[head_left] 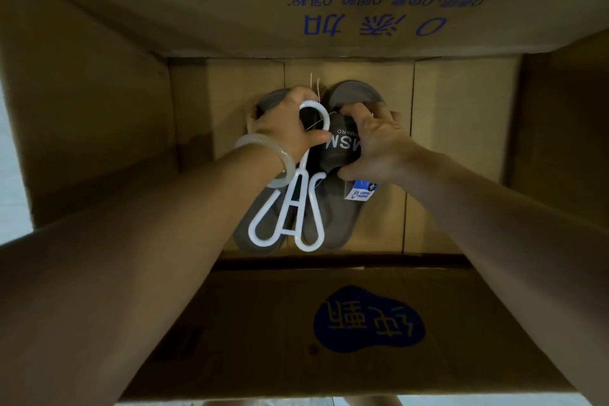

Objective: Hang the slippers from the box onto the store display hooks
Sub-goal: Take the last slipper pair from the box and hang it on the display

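Deep in the cardboard box (99, 115), the left hand (283, 128) grips the white hanger (298, 208) while the right hand (372, 145) clamps fingers (354, 171) round the grey slippers (333, 208), likely lifting the pair out together.

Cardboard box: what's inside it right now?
Inside the cardboard box, one pair of grey slippers lies on the bottom with a white plastic hanger over them. The left hand and right hand grip them, hiding the straps' middle. Nothing else shows.

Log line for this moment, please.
stage: pickup in box | left hand: holds white hanger | right hand: grips grey slipper strap | hooks: unseen
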`<control>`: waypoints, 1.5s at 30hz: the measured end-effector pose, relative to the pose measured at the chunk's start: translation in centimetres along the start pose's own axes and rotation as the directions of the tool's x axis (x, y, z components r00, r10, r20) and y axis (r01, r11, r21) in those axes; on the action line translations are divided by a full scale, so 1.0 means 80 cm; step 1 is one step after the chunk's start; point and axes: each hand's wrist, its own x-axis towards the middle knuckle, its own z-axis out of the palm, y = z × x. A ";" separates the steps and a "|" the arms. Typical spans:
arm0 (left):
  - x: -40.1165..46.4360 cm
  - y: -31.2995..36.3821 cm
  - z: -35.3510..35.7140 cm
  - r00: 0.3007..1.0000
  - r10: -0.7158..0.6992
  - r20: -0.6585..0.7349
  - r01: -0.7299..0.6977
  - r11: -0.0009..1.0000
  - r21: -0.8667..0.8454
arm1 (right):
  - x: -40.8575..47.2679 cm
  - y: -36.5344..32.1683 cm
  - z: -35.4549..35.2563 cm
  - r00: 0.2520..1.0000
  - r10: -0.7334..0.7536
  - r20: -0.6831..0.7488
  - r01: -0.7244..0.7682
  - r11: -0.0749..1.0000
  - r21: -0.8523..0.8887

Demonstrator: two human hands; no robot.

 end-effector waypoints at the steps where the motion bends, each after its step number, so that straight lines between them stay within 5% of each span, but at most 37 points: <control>1: 0.003 -0.003 0.002 1.000 0.016 -0.016 -0.016 1.000 -0.010 | 0.000 0.000 0.001 1.000 0.005 -0.010 -0.005 1.000 0.002; 6: 0.008 -0.012 0.007 0.998 0.049 -0.024 -0.046 0.992 0.116 | -0.001 -0.006 0.006 0.997 0.059 -0.045 -0.057 0.998 0.042; 17: 0.027 0.021 -0.018 0.983 0.042 -0.178 -0.094 0.950 -0.296 | -0.020 -0.008 0.013 0.983 -0.056 0.174 0.064 0.997 -0.042; 19: 0.030 0.019 -0.023 0.986 0.017 -0.168 -0.068 0.950 -0.306 | -0.009 -0.016 0.000 0.988 -0.040 0.148 0.009 0.979 0.204; 21: 0.031 0.021 -0.025 0.989 0.038 -0.146 -0.081 0.950 -0.302 | 0.009 -0.025 -0.006 1.000 -0.023 0.007 0.016 0.848 0.529; 23: 0.030 0.022 -0.025 0.989 0.056 -0.135 -0.092 0.954 -0.284 | 0.027 -0.035 -0.008 0.997 -0.021 -0.076 0.062 0.802 0.594; 26: 0.023 0.018 -0.027 0.988 0.070 -0.139 -0.095 0.979 -0.178 | 0.038 -0.044 -0.008 0.993 0.022 -0.120 0.049 0.825 0.563; 31: -0.009 -0.017 -0.029 1.000 0.000 -0.009 0.002 0.953 0.303 | 0.025 -0.035 -0.019 0.981 0.028 -0.194 0.075 0.862 0.502; 38: -0.100 -0.026 -0.021 0.952 0.305 0.030 -0.302 0.915 0.268 | -0.039 -0.031 -0.036 0.935 -0.011 -0.354 0.141 0.929 0.343; 42: -0.122 0.000 -0.030 0.938 0.255 0.233 -0.339 0.812 0.475 | -0.070 -0.047 -0.067 0.943 0.003 -0.332 0.107 0.944 0.312; 45: -0.146 0.022 -0.045 0.956 0.230 0.180 -0.290 0.825 0.485 | -0.107 -0.069 -0.096 0.940 -0.058 -0.336 0.145 0.960 0.241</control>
